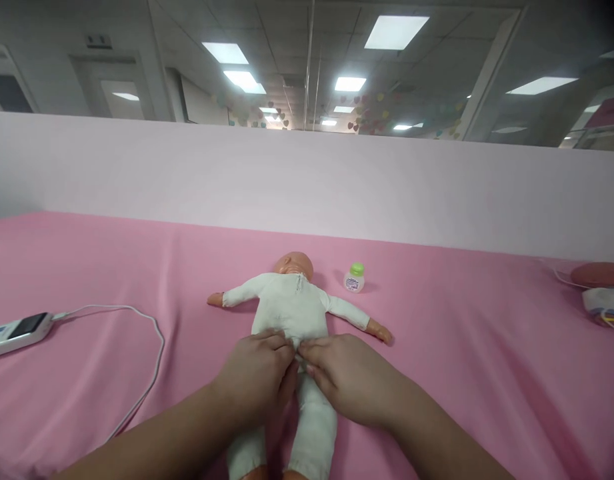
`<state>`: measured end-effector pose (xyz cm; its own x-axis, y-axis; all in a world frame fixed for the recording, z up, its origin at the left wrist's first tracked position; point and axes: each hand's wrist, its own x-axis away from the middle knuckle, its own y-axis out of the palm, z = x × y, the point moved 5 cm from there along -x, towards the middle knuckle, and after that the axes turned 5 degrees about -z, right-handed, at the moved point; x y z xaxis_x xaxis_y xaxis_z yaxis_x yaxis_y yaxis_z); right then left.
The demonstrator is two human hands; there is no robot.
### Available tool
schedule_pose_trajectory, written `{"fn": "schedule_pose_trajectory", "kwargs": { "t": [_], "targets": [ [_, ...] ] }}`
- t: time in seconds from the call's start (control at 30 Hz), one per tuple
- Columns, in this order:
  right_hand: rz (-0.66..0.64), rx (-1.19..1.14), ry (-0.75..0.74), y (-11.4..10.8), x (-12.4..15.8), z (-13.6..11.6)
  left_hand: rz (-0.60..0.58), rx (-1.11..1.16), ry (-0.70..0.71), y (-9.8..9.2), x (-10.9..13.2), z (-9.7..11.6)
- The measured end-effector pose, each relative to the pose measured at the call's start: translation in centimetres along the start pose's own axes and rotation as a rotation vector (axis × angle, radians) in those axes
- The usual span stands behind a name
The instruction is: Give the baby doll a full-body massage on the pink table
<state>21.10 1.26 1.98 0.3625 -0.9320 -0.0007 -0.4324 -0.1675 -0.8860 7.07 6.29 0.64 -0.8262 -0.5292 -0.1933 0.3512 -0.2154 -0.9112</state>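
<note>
A baby doll in a white one-piece suit lies on its back on the pink cloth, head away from me and arms spread. My left hand and my right hand meet at the doll's crotch. Both sets of fingers are curled and pinch the white suit there. The doll's legs run down between my forearms to the bottom edge. A small white bottle with a green cap stands just right of the doll's head.
A white device with a dark screen lies at the left, its white cable looping across the cloth. A pink object and striped cloth sit at the right edge. A pale pink partition rises behind the cloth.
</note>
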Motion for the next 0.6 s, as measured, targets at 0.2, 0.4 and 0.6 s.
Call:
{"fn": "schedule_pose_trajectory", "kwargs": {
  "t": [0.2, 0.4, 0.6],
  "targets": [
    [0.001, -0.032, 0.006, 0.5, -0.9, 0.1, 0.039, 0.103, -0.034, -0.4, 1.0, -1.7],
    [0.173, -0.040, -0.020, 0.4, -1.8, 0.4, 0.141, -0.023, -0.039, -0.6, 1.4, -3.4],
    [0.019, 0.005, 0.043, 2.0, -1.9, 0.5, 0.024, -0.039, -0.018, -0.4, 0.8, -3.4]
  ]
}}
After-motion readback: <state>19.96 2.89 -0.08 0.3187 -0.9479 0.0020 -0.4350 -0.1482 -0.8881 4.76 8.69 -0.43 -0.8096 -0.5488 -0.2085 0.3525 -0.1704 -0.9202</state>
